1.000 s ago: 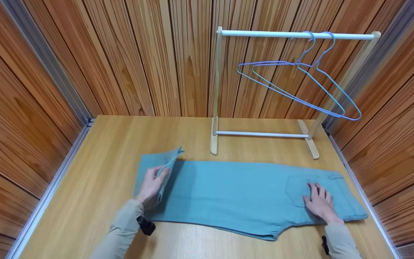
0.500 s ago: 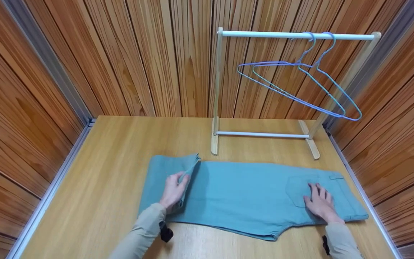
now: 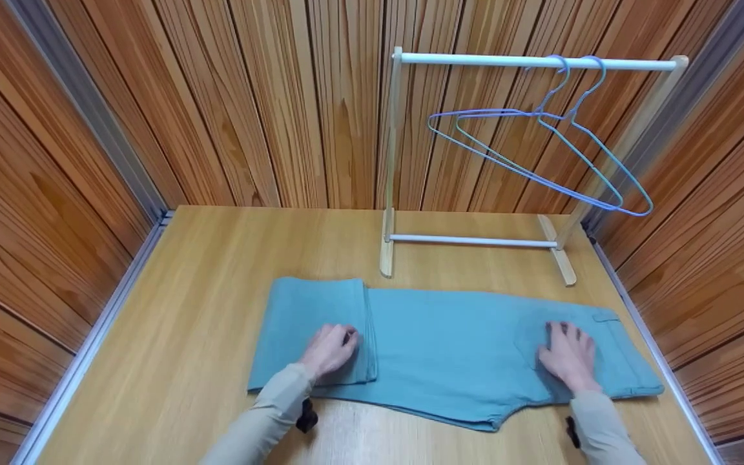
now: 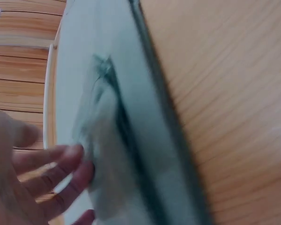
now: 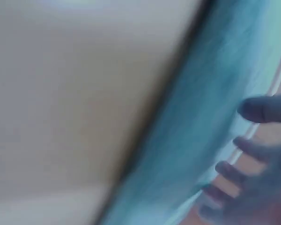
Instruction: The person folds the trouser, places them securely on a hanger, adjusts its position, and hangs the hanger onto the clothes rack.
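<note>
Teal trousers point(image 3: 436, 349) lie lengthwise across the wooden table, waist end at the right. Their leg end is folded over to the right, making a doubled panel point(image 3: 310, 303) at the left. On that panel, near its hem edge, is my left hand point(image 3: 330, 351); the left wrist view shows its fingers point(image 4: 61, 178) loosely bent beside the cloth, gripping nothing. My right hand point(image 3: 569, 355) is over the back pocket near the waist. In the right wrist view, blurred, its fingers point(image 5: 229, 173) are spread just off the fabric.
Behind the trousers stands a rack point(image 3: 475, 241) with a white top rail. Two thin purple-blue hangers point(image 3: 527, 173) hang from its right half. Wood-panelled walls point(image 3: 281, 103) enclose the table point(image 3: 204, 258) at the back and both sides.
The left hand carried the leg end rightward, laid it flat on the trousers and let go of it. The right hand stayed near the pocket, then lifted slightly.
</note>
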`<state>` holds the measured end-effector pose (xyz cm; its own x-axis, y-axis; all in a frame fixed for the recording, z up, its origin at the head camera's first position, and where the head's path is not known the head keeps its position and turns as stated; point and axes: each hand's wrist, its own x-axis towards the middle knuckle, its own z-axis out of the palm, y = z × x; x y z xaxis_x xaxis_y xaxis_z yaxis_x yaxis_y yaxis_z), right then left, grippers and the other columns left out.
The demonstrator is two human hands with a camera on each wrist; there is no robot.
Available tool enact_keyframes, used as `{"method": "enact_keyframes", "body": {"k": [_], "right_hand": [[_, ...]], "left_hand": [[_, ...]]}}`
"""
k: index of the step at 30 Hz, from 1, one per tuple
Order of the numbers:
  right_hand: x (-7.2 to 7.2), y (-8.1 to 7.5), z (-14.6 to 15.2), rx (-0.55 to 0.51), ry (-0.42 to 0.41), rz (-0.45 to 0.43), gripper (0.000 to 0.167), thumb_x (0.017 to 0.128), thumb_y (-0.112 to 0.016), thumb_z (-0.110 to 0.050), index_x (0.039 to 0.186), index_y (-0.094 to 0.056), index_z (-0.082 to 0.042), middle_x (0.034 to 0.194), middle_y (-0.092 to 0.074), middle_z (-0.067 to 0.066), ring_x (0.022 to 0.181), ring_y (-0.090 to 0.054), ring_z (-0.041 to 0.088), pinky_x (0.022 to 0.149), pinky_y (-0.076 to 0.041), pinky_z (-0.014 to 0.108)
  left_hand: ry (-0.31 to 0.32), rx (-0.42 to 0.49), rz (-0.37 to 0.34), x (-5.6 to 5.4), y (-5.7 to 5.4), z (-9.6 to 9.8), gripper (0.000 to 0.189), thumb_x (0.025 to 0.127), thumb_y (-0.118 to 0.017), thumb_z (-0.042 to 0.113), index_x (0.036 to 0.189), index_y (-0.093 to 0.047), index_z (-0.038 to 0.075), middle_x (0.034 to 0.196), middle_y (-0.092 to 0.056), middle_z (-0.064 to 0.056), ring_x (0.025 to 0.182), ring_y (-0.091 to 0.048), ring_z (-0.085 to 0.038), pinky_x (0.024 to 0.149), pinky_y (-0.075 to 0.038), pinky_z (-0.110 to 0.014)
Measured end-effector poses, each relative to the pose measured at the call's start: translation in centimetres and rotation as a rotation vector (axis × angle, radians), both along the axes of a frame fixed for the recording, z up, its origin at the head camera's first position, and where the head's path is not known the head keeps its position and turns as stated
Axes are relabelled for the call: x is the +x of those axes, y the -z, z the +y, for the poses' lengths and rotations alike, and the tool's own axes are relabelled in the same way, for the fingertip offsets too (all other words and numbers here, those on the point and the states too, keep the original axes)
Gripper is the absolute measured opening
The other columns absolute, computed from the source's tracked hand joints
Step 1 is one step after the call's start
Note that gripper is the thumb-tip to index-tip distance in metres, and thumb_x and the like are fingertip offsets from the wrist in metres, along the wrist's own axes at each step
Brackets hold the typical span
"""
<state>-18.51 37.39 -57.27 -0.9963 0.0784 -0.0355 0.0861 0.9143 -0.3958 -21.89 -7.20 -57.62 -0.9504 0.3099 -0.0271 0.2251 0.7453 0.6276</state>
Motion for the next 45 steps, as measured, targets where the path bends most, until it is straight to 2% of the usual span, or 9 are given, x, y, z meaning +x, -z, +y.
{"method": "enact_keyframes", "body": {"k": [3,6,13,17,20,29,39,43,45], "right_hand": [[-0.8,-0.7,-3.7,0.002,-0.042,0.177,0.036,0.090,-0.059,-0.008,0.121,-0.063,0.009,0.124,-0.059,0.036,0.119,-0.048,0.057,0.106,-0.033,0.067],[-1.6,-1.2,-8.3,-0.145,-0.122,0.200,0.021,0.091,-0.062,-0.006,0.107,-0.071,0.005,0.105,-0.071,0.025,0.101,-0.065,0.043,0.092,-0.051,0.056],[-1.7,-0.9,-17.6,-0.531,-0.387,-0.262,0.021,0.097,-0.061,-0.014,0.091,-0.073,0.003,0.072,-0.069,0.008,0.059,-0.062,0.014,0.054,-0.053,0.029],[-1.6,0.3,-20.8,-0.651,-0.401,-0.471,0.029,0.097,-0.065,-0.023,0.086,-0.074,0.003,0.062,-0.067,0.001,0.049,-0.060,0.008,0.048,-0.051,0.021],[-1.6,1.1,-22.5,-0.722,-0.383,-0.532,0.033,0.097,-0.067,-0.024,0.084,-0.073,0.006,0.058,-0.065,-0.002,0.046,-0.059,0.005,0.047,-0.051,0.018],[-1.4,2.6,-24.6,-0.807,-0.415,-0.515,0.030,0.097,-0.065,-0.015,0.077,-0.071,0.007,0.055,-0.063,-0.003,0.044,-0.060,0.004,0.045,-0.051,0.018],[-1.3,3.3,-24.2,-0.832,-0.479,-0.477,0.024,0.097,-0.057,-0.006,0.083,-0.070,0.009,0.060,-0.065,-0.001,0.046,-0.060,0.003,0.047,-0.050,0.017],[-1.2,3.2,-24.4,-0.824,-0.494,-0.450,0.024,0.097,-0.056,-0.004,0.084,-0.068,0.012,0.062,-0.068,0.016,0.046,-0.061,0.005,0.047,-0.053,0.022],[-0.9,2.7,-24.2,-0.800,-0.549,-0.395,0.025,0.098,-0.056,-0.005,0.083,-0.069,0.009,0.063,-0.068,0.017,0.046,-0.062,0.008,0.048,-0.054,0.024]], "left_hand": [[-0.052,-0.081,-0.010,-0.7,-0.2,0.5,0.021,0.099,-0.061,0.025,0.093,-0.072,0.008,0.085,-0.070,-0.006,0.069,-0.056,-0.016,0.063,-0.048,-0.034],[-0.090,-0.167,-0.030,-1.3,-0.3,1.1,0.028,0.095,-0.068,0.035,0.080,-0.066,0.011,0.077,-0.063,-0.003,0.067,-0.055,-0.019,0.064,-0.048,-0.038],[-0.116,-0.344,-0.059,-1.6,0.0,2.5,0.038,0.088,-0.074,0.045,0.082,-0.063,0.008,0.087,-0.066,-0.012,0.081,-0.063,-0.030,0.078,-0.053,-0.052],[-0.107,-0.343,-0.094,-1.7,-0.3,2.7,0.034,0.090,-0.073,0.040,0.090,-0.066,0.007,0.093,-0.068,-0.014,0.085,-0.064,-0.032,0.085,-0.052,-0.055],[-0.086,-0.316,-0.125,-1.8,-0.5,2.6,0.030,0.092,-0.071,0.035,0.080,-0.062,0.009,0.081,-0.062,-0.009,0.076,-0.058,-0.028,0.087,-0.049,-0.055],[-0.033,-0.236,-0.134,-2.0,-0.7,1.8,0.046,0.090,-0.067,0.023,0.053,-0.039,0.020,0.055,-0.034,0.006,0.057,-0.038,-0.018,0.076,-0.039,-0.044],[0.009,-0.174,-0.126,-1.8,-0.8,2.9,0.047,0.092,-0.067,0.024,0.053,-0.040,0.021,0.052,-0.035,0.008,0.056,-0.038,-0.015,0.072,-0.036,-0.038],[-0.012,-0.176,-0.145,-1.9,-0.6,2.8,0.046,0.093,-0.067,0.023,0.053,-0.044,0.019,0.052,-0.036,0.007,0.055,-0.042,-0.016,0.064,-0.036,-0.034],[-0.037,-0.208,-0.096,-0.9,-2.0,3.5,0.044,0.091,-0.066,0.017,0.054,-0.043,0.016,0.052,-0.036,0.003,0.054,-0.042,-0.020,0.059,-0.035,-0.035]]}}
